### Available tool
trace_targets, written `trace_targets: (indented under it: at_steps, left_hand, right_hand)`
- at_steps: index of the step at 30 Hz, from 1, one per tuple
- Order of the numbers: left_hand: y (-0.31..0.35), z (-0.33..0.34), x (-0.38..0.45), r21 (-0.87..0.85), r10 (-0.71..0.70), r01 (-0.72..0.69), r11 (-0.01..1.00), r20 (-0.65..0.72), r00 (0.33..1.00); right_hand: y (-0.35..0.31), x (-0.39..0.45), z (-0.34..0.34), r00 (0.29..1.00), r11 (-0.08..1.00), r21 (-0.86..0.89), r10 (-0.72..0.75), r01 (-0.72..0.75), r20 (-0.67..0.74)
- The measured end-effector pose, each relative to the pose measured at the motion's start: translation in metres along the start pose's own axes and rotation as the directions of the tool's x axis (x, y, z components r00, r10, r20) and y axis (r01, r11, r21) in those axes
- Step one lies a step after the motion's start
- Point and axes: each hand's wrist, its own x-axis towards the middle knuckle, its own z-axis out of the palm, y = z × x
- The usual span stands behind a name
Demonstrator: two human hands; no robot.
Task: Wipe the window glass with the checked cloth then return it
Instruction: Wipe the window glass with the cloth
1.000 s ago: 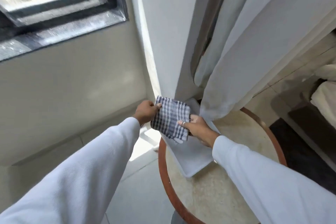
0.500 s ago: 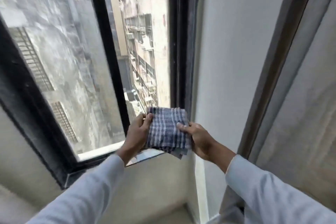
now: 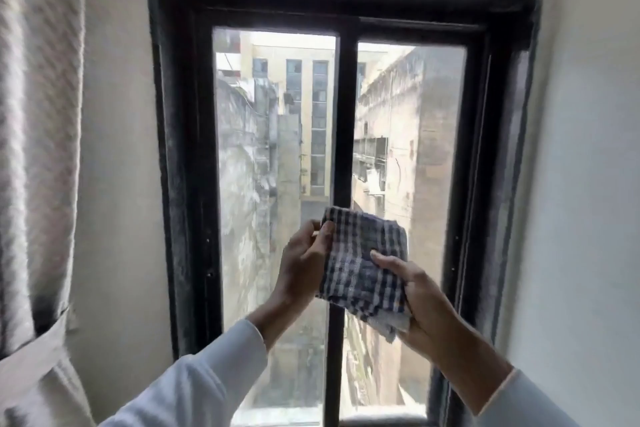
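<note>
A folded blue-and-white checked cloth (image 3: pixel 363 264) is held up in front of the window, level with the black middle bar. My left hand (image 3: pixel 304 267) pinches its upper left edge. My right hand (image 3: pixel 419 298) grips its lower right side, thumb across the front. The window glass (image 3: pixel 273 135) has two tall panes in a black frame (image 3: pixel 180 163), with buildings visible outside. Whether the cloth touches the glass I cannot tell.
A pale tied-back curtain (image 3: pixel 38 149) hangs at the left. White walls (image 3: pixel 588 184) flank the window recess on both sides. The black middle bar (image 3: pixel 343 115) splits the panes.
The cloth was lifted off the round table by both hands and raised to the window. The view swung up from the table to face the whole window.
</note>
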Motion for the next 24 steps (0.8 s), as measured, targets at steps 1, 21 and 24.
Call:
trace_targets:
  at_steps: [1, 21, 24]
  left_hand:
    - [-0.007, -0.006, 0.010, 0.000, -0.015, 0.015, 1.000, -0.023, 1.000]
    - [-0.032, -0.200, 0.209, 0.870, 0.652, -0.305, 0.388, -0.025, 0.757]
    - [-0.039, -0.202, 0.214, 0.853, 0.696, -0.355, 0.384, -0.015, 0.718]
  right_hand:
    - [0.006, 0.014, 0.001, 1.000, 1.000, 0.022, 0.006, -0.006, -0.012]
    - [0.123, 0.288, 0.080, 0.550, -0.644, -0.725, -0.524, 0.242, 0.650]
    - [0.098, 0.310, 0.081, 0.412, -0.781, -0.574, -0.451, 0.247, 0.792]
